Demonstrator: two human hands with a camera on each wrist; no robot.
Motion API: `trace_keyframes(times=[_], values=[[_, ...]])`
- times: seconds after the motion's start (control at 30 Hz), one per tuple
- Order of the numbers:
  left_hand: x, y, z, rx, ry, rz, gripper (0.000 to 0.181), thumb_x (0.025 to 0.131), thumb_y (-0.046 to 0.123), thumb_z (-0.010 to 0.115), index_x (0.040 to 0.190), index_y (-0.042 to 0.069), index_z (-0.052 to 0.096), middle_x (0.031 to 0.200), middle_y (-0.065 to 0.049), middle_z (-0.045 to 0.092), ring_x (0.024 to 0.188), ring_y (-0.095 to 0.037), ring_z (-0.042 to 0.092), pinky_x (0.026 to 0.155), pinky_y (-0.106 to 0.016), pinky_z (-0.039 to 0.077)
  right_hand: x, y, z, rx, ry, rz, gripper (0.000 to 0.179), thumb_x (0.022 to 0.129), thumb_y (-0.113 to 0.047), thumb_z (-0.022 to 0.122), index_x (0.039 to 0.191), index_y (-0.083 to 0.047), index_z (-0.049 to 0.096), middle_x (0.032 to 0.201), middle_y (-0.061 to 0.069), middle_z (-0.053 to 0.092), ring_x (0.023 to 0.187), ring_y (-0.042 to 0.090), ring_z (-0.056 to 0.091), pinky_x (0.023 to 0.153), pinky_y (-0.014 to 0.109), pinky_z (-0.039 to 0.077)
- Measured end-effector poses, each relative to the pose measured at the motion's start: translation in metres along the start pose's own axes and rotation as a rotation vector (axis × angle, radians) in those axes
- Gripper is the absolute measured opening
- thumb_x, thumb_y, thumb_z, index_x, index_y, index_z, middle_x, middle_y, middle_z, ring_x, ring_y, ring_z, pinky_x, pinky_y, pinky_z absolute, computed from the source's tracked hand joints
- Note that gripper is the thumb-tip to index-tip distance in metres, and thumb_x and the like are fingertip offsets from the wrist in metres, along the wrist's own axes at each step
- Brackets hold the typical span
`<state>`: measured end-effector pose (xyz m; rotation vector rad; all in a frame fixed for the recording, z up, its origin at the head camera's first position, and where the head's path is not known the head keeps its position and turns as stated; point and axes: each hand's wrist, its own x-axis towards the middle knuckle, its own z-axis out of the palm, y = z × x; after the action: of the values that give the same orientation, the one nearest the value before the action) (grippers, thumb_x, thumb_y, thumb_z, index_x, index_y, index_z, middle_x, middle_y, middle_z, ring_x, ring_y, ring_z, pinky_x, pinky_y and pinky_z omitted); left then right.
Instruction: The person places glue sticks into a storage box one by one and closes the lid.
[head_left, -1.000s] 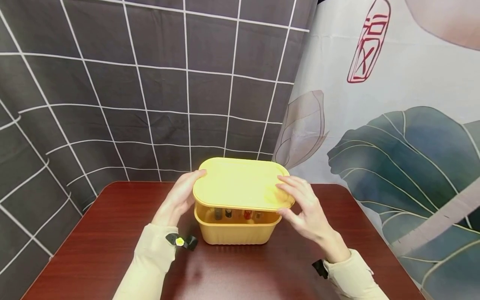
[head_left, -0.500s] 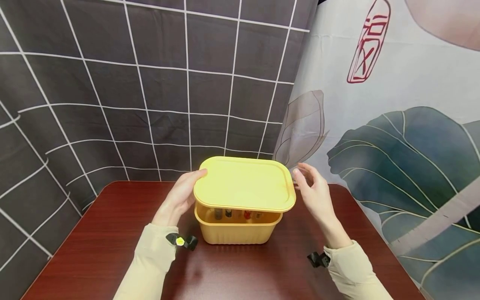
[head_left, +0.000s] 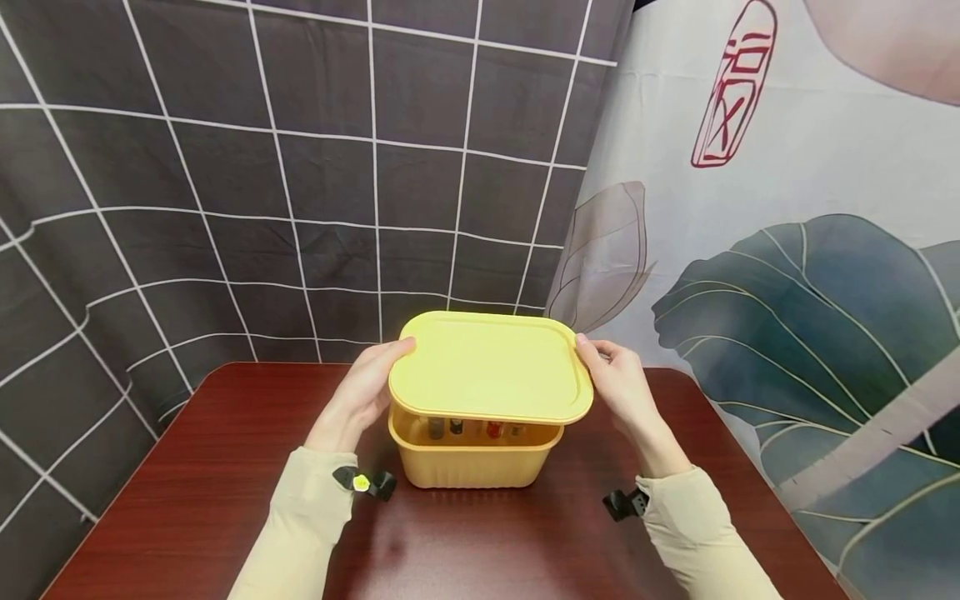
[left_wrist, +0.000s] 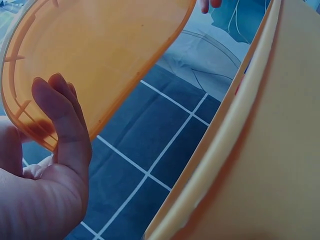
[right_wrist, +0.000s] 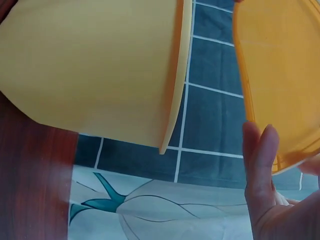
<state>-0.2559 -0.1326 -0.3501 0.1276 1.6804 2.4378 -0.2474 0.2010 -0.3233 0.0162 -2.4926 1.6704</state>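
Observation:
A yellow lid (head_left: 491,367) with rounded ends is held above a yellow plastic box (head_left: 474,468), with a gap between them in both wrist views. My left hand (head_left: 362,390) grips the lid's left end, thumb on top and fingers (left_wrist: 67,117) bent under it. At the opposite end my right hand (head_left: 621,385) pinches the lid, its thumb on the upper face and fingers (right_wrist: 262,155) against the underside. Through the front gap, several small bottle-like items (head_left: 493,429) show inside the box; the lid hides the rest of the inside.
The box stands on a dark red wooden table (head_left: 247,467). Behind the table hangs a dark grey cloth with white grid lines (head_left: 322,183). To the right is a white cloth (head_left: 675,292) printed with large leaves.
My right hand let go of the lid's right part, drew away to the right, then took hold of its right end. My left hand and the box have stayed put.

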Motion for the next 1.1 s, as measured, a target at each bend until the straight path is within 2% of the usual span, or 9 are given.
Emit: trace_keyframes(times=[0.2, 0.3, 0.37, 0.57, 0.67, 0.87, 0.97, 1.1], values=[[-0.001, -0.001, 0.001, 0.011, 0.022, 0.009, 0.041, 0.101, 0.018, 0.052, 0.128, -0.013, 0.050, 0.095, -0.009, 0.071, 0.088, -0.018, 0.071, 0.079, -0.033, 0.055, 0.002, -0.002, 0.005, -0.019, -0.022, 0.028, 0.046, 0.094, -0.034, 0.066, 0.116, 0.005, 0.062, 0.098, 0.018, 0.071, 0.074, 0.019, 0.070, 0.066, 0.027, 0.056], [-0.001, -0.002, 0.001, 0.023, 0.070, 0.030, 0.038, 0.100, 0.017, 0.055, 0.124, -0.013, 0.053, 0.093, -0.009, 0.072, 0.085, -0.019, 0.071, 0.077, -0.033, 0.056, 0.003, -0.001, 0.008, -0.082, -0.013, 0.010, 0.041, 0.094, -0.031, 0.066, 0.113, 0.005, 0.064, 0.094, 0.016, 0.072, 0.072, 0.019, 0.070, 0.063, 0.027, 0.056], [-0.001, -0.002, 0.002, 0.064, 0.115, 0.058, 0.037, 0.099, 0.017, 0.058, 0.121, -0.012, 0.056, 0.092, -0.010, 0.071, 0.083, -0.019, 0.071, 0.076, -0.033, 0.056, 0.004, 0.000, 0.009, -0.148, -0.001, -0.007, 0.039, 0.094, -0.030, 0.065, 0.113, 0.004, 0.065, 0.092, 0.015, 0.072, 0.072, 0.019, 0.069, 0.063, 0.026, 0.056], [-0.001, -0.003, 0.005, 0.332, 0.253, 0.128, 0.039, 0.093, 0.019, 0.067, 0.123, -0.005, 0.061, 0.102, -0.021, 0.070, 0.084, -0.021, 0.070, 0.075, -0.030, 0.056, 0.008, 0.005, 0.013, -0.352, 0.066, -0.105, 0.036, 0.095, -0.029, 0.062, 0.109, 0.003, 0.069, 0.086, 0.011, 0.073, 0.073, 0.020, 0.068, 0.062, 0.027, 0.053], [-0.004, -0.003, 0.006, 0.501, 0.278, 0.163, 0.040, 0.092, 0.021, 0.067, 0.124, -0.003, 0.062, 0.093, -0.018, 0.072, 0.077, -0.021, 0.070, 0.069, -0.028, 0.056, 0.010, 0.008, 0.016, -0.421, 0.089, -0.162, 0.033, 0.095, -0.027, 0.061, 0.105, 0.002, 0.071, 0.081, 0.009, 0.072, 0.072, 0.020, 0.066, 0.060, 0.028, 0.051], [-0.009, 0.001, 0.005, 0.877, 0.265, 0.256, 0.044, 0.095, 0.025, 0.060, 0.128, -0.004, 0.059, 0.071, -0.010, 0.069, 0.061, -0.017, 0.064, 0.055, -0.027, 0.050, 0.012, 0.007, 0.021, -0.509, 0.107, -0.225, 0.028, 0.095, -0.024, 0.059, 0.102, -0.001, 0.073, 0.073, 0.004, 0.070, 0.072, 0.023, 0.064, 0.061, 0.034, 0.049], [-0.010, 0.001, 0.004, 1.015, 0.240, 0.262, 0.044, 0.097, 0.027, 0.055, 0.130, -0.002, 0.059, 0.063, -0.006, 0.064, 0.054, -0.017, 0.060, 0.050, -0.029, 0.049, 0.012, 0.008, 0.024, -0.559, 0.115, -0.257, 0.026, 0.094, -0.022, 0.057, 0.098, -0.001, 0.074, 0.068, 0.003, 0.066, 0.068, 0.025, 0.061, 0.060, 0.036, 0.047], [-0.008, -0.001, 0.002, 1.164, 0.228, 0.276, 0.041, 0.098, 0.028, 0.050, 0.125, 0.000, 0.062, 0.060, -0.003, 0.060, 0.054, -0.017, 0.058, 0.051, -0.030, 0.047, 0.012, 0.010, 0.029, -0.623, 0.110, -0.277, 0.026, 0.095, -0.020, 0.054, 0.088, -0.003, 0.072, 0.064, 0.004, 0.061, 0.063, 0.027, 0.056, 0.057, 0.038, 0.044]])
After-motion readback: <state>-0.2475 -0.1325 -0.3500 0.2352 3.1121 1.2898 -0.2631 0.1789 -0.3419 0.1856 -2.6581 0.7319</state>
